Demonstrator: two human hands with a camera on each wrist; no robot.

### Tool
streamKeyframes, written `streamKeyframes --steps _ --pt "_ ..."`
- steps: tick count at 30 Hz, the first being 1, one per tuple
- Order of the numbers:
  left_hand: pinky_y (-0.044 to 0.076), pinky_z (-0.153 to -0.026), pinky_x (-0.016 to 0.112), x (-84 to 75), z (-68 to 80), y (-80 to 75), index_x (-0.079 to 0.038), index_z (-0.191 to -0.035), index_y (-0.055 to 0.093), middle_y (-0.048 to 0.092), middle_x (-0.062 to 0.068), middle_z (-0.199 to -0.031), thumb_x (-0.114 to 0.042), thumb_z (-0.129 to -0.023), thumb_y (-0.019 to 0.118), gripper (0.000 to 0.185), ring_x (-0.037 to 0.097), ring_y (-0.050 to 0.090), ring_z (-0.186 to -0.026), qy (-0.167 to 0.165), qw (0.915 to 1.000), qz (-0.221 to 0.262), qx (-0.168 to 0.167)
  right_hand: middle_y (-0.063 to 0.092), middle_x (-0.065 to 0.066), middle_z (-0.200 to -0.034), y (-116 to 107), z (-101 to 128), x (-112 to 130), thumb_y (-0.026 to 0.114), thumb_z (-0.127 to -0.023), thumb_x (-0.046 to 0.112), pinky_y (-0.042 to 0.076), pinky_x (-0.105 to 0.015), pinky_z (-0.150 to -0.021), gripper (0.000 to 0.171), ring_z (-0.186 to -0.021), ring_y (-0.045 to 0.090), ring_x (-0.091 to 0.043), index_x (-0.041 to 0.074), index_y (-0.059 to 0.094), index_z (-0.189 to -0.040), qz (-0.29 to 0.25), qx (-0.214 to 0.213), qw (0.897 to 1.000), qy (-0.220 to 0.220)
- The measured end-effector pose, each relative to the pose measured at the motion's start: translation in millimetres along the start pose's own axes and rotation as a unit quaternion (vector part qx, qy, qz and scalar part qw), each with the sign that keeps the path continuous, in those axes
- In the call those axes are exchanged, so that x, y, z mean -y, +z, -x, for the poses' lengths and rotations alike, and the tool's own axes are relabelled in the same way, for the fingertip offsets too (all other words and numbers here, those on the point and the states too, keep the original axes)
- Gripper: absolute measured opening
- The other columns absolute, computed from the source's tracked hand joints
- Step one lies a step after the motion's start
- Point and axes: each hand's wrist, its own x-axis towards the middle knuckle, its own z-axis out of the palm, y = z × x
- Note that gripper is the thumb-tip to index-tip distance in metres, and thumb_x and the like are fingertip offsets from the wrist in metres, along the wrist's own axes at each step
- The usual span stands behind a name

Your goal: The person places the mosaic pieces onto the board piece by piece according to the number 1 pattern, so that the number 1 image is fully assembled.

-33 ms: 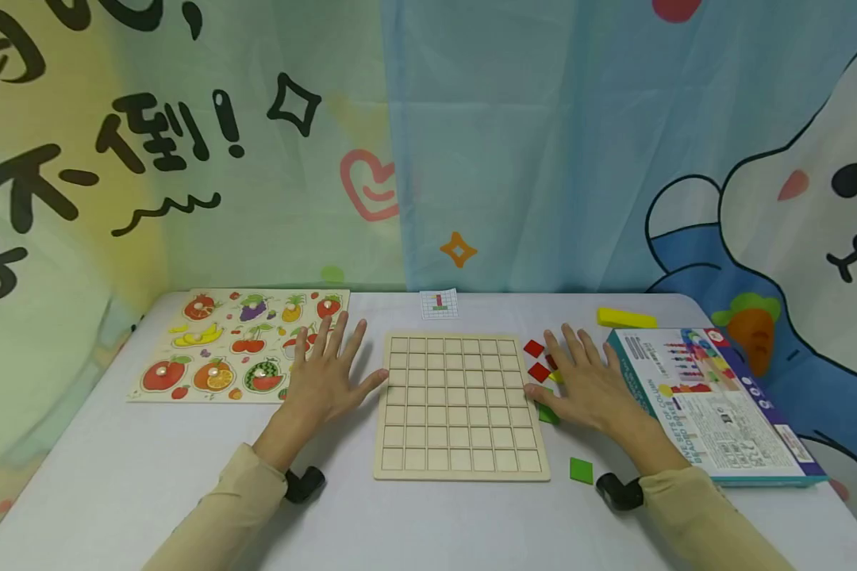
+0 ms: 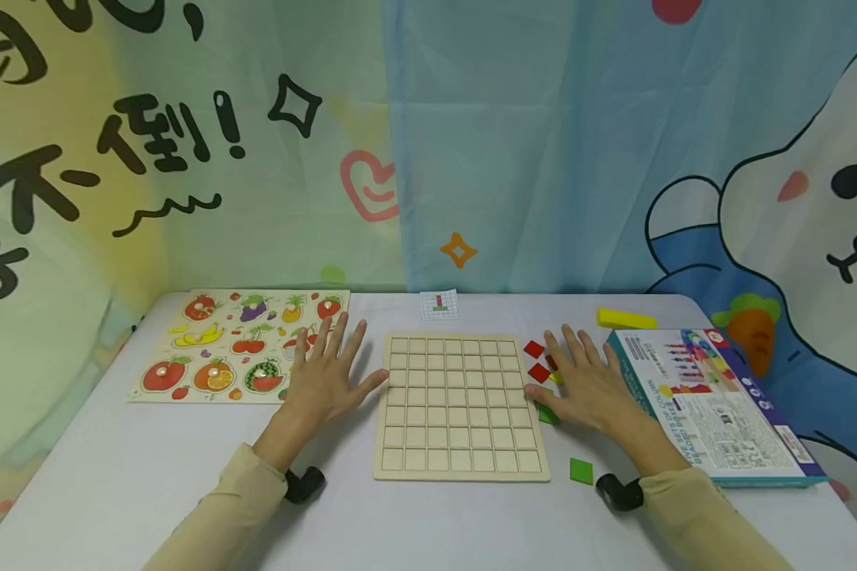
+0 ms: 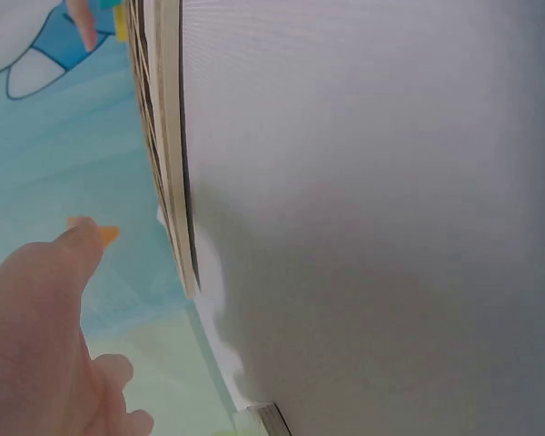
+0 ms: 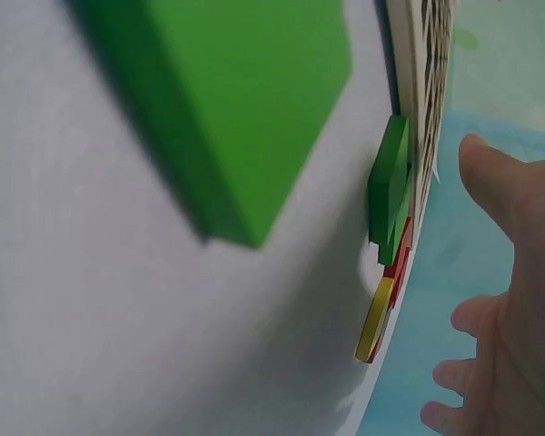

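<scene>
A pale wooden grid board (image 2: 462, 406) with rows of square cells lies in the middle of the table. Left of it is my left hand (image 2: 323, 382), fingers spread and holding nothing, its fingertips overlapping the fruit puzzle board (image 2: 214, 385) in the head view. On the other side my right hand (image 2: 586, 386) spreads its fingers too, its thumb near the grid board's right edge. Red square tiles (image 2: 539, 372), a yellow tile (image 4: 375, 320) and green tiles (image 4: 390, 186) lie beside and partly under that hand. Another green tile (image 2: 582, 471) lies apart, nearer the front.
A teal and purple box (image 2: 721, 412) lies right of my right hand, with a yellow bar (image 2: 626, 319) behind it. Near the back edge is a small gridded card (image 2: 439, 304) with a red and green figure. A printed curtain (image 2: 486, 143) hangs behind the table.
</scene>
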Motion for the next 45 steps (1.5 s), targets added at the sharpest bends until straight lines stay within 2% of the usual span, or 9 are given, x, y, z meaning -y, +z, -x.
streamKeyframes --steps 10,16,18,21,23,25,35,40,45 --pt "-0.001 -0.106 0.054 0.4 0.1 -1.9 -0.026 -0.142 0.013 0.007 0.004 -0.15 -0.071 -0.079 0.028 0.079 0.027 0.003 -0.138 0.005 0.9999 0.002 0.014 0.01 -0.02 -0.147 -1 1 -5 0.038 -0.081 0.065 0.005 -0.061 -0.102 0.085 -0.132 0.01 -0.043 0.011 0.013 -0.142 -0.019 0.002 1.0 0.004" --pt "0.013 -0.104 0.056 -6.1 5.2 0.5 -0.022 -0.14 0.025 0.016 0.008 -0.148 -0.053 -0.086 0.043 0.065 0.031 0.016 -0.135 0.077 0.9948 0.062 -0.027 0.019 -0.02 -0.144 -5 5 -10 0.043 -0.088 0.048 0.023 -0.061 -0.096 0.071 -0.128 0.023 -0.042 0.013 0.014 -0.142 -0.09 0.019 0.996 0.019" --pt "0.021 -0.101 0.056 -11.1 9.2 1.7 -0.021 -0.136 0.034 0.024 0.009 -0.145 -0.043 -0.086 0.05 0.057 0.03 0.023 -0.132 0.114 0.9835 0.137 -0.031 0.028 -0.019 -0.139 -6 6 -11 0.048 -0.088 0.04 0.029 -0.06 -0.093 0.066 -0.123 0.031 -0.039 0.012 0.021 -0.14 -0.11 0.019 0.993 0.024" --pt "0.028 -0.095 0.056 -19.3 17.2 4.5 -0.02 -0.129 0.044 0.034 0.008 -0.14 -0.034 -0.087 0.053 0.046 0.029 0.031 -0.127 0.157 0.9536 0.257 -0.006 0.042 -0.018 -0.127 -4 7 -13 0.054 -0.086 0.028 0.035 -0.055 -0.09 0.053 -0.113 0.041 -0.034 0.008 0.037 -0.132 -0.134 0.007 0.991 0.022" --pt "0.031 -0.092 0.053 -23.4 22.2 7.8 -0.021 -0.125 0.049 0.039 0.006 -0.135 -0.031 -0.087 0.053 0.039 0.026 0.036 -0.123 0.17 0.9376 0.303 0.017 0.046 -0.017 -0.121 -3 8 -13 0.056 -0.085 0.024 0.037 -0.053 -0.089 0.043 -0.109 0.044 -0.032 0.007 0.046 -0.124 -0.144 -0.002 0.989 0.02" --pt "0.033 -0.09 0.049 -25.5 26.0 11.5 -0.022 -0.119 0.054 0.044 0.005 -0.131 -0.03 -0.087 0.053 0.033 0.022 0.039 -0.116 0.177 0.9311 0.318 0.028 0.049 -0.016 -0.116 -1 8 -14 0.057 -0.084 0.021 0.038 -0.052 -0.088 0.036 -0.108 0.045 -0.032 0.008 0.052 -0.117 -0.153 -0.009 0.988 0.019" --pt "0.039 -0.078 0.027 -21.1 29.8 26.7 -0.024 -0.11 0.06 0.049 -0.003 -0.12 -0.024 -0.085 0.058 0.025 0.009 0.044 -0.094 0.189 0.9283 0.321 0.005 0.053 -0.01 -0.104 4 9 -18 0.059 -0.082 0.01 0.041 -0.046 -0.083 0.023 -0.097 0.049 -0.026 0.009 0.059 -0.105 -0.159 -0.021 0.987 0.03" --pt "0.036 -0.07 0.023 -19.4 31.3 31.7 -0.026 -0.109 0.059 0.048 -0.006 -0.12 -0.024 -0.085 0.058 0.024 0.004 0.046 -0.073 0.181 0.9203 0.347 0.0 0.054 -0.008 -0.097 5 9 -21 0.06 -0.081 0.007 0.044 -0.042 -0.078 0.022 -0.089 0.052 -0.023 0.009 0.059 -0.103 -0.158 -0.024 0.987 0.03" --pt "0.035 -0.07 0.024 -19.0 30.9 37.0 -0.029 -0.109 0.059 0.049 -0.007 -0.12 -0.025 -0.085 0.058 0.024 0.002 0.046 -0.071 0.183 0.9197 0.347 -0.014 0.054 -0.008 -0.096 5 9 -23 0.061 -0.08 0.008 0.045 -0.038 -0.074 0.025 -0.084 0.051 -0.021 0.01 0.059 -0.105 -0.156 -0.016 0.987 0.037"
